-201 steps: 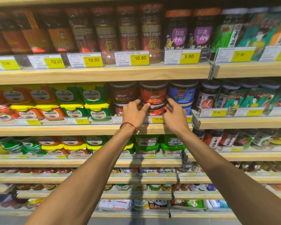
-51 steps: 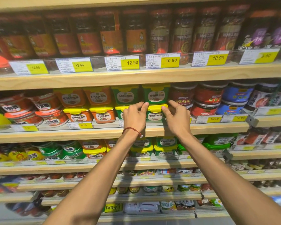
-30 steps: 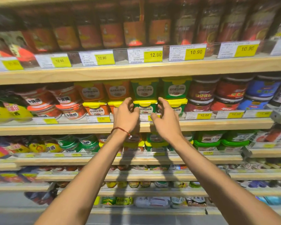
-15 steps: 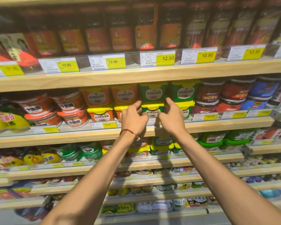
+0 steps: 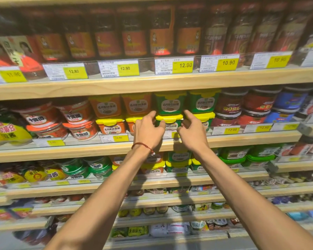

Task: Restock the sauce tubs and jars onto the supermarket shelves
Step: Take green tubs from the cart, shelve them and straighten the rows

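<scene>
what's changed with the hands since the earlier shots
Both hands moved left along the middle shelf, from the round red jars to the green tubs. The left hand and right hand now grip the lower green tub by its sides. The stock looks unmoved.

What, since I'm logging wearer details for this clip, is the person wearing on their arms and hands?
The left forearm and right forearm are bare, with no sleeves in view. The left hand and right hand have no gloves, and no rings or watch show. The only item is a thin red string bracelet on the left wrist, with small pale beads dangling.
</scene>
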`<state>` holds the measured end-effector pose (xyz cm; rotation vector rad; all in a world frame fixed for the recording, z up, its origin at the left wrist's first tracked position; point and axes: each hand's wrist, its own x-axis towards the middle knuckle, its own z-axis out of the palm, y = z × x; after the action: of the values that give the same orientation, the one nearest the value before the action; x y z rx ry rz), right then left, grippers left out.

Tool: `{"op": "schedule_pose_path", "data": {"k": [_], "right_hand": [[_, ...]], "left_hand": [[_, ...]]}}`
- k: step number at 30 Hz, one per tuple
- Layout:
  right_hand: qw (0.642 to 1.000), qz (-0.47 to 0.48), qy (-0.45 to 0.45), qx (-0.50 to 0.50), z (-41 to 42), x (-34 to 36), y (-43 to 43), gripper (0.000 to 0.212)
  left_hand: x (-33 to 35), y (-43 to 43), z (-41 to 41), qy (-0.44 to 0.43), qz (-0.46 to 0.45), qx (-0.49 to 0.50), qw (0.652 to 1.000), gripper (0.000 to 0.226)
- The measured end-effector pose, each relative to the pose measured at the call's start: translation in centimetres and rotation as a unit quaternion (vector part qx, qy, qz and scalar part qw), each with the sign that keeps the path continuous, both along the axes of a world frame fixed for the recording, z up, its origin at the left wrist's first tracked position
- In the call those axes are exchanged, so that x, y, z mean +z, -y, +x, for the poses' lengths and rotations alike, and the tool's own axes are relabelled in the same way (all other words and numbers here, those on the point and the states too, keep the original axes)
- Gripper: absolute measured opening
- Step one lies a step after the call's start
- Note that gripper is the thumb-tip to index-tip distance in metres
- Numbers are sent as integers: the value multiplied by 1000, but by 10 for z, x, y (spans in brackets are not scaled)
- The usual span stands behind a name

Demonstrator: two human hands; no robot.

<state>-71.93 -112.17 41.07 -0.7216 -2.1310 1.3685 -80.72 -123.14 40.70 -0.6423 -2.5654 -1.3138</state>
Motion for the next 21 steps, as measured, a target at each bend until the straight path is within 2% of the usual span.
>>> {"op": "schedule_pose_path", "data": {"k": [5, 9, 17, 21], "right_hand": [[1000, 21, 19, 10, 2, 0, 0, 80], [1000, 18, 20, 9, 6, 0, -6, 82], [1000, 12, 8, 18, 9, -1, -11, 80], [1000, 13, 3, 15, 8, -3, -11, 76]], "left_hand": [[1, -2, 0, 51, 60, -17, 997, 56], [-1, -2, 3, 53, 83, -23, 995, 56], [-3, -7, 2, 52, 106, 30, 993, 64], [-4, -8, 1, 44, 109, 34, 993, 56]]}}
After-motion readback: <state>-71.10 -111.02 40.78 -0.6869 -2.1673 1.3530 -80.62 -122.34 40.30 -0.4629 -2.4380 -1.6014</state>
